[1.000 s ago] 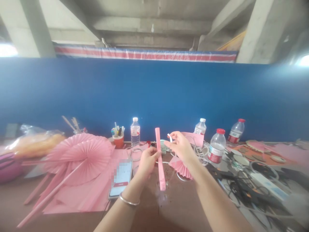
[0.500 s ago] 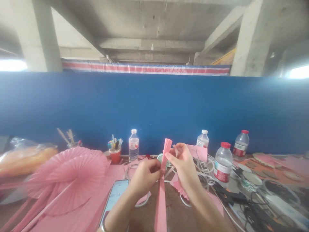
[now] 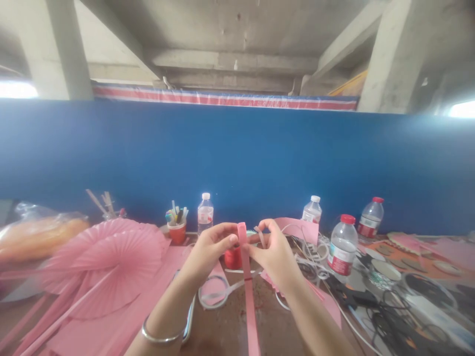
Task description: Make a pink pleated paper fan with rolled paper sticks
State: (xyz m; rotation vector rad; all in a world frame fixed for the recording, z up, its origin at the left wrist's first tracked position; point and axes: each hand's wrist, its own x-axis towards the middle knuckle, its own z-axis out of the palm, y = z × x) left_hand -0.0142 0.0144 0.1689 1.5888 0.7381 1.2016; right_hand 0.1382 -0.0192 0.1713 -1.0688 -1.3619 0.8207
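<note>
A long folded pink paper strip [image 3: 248,291] stands upright in front of me, its lower end running off the bottom edge. My left hand [image 3: 213,249] pinches it near the top from the left. On the other side, my right hand [image 3: 276,254] has a short pale ribbon-like strip [image 3: 261,237] between its curled fingers, and its thumb tip reaches the paper. A narrow translucent band [image 3: 235,288] crosses the pink strip lower down. Behind my left fingertips sits a red spool [image 3: 233,259], partly covered.
Pleated pink paper fans [image 3: 115,267] lie at left beside a red cup of pens [image 3: 177,230]. A phone [image 3: 189,319] is under my left forearm. Water bottles [image 3: 342,247] and tangled white cord [image 3: 315,257] stand right, with black cables [image 3: 389,316] nearer. A blue partition [image 3: 237,158] closes the back.
My left hand has moved up and left to the strip's top, uncovering the red spool and the translucent band. The paper strip's top has shifted left and down.
</note>
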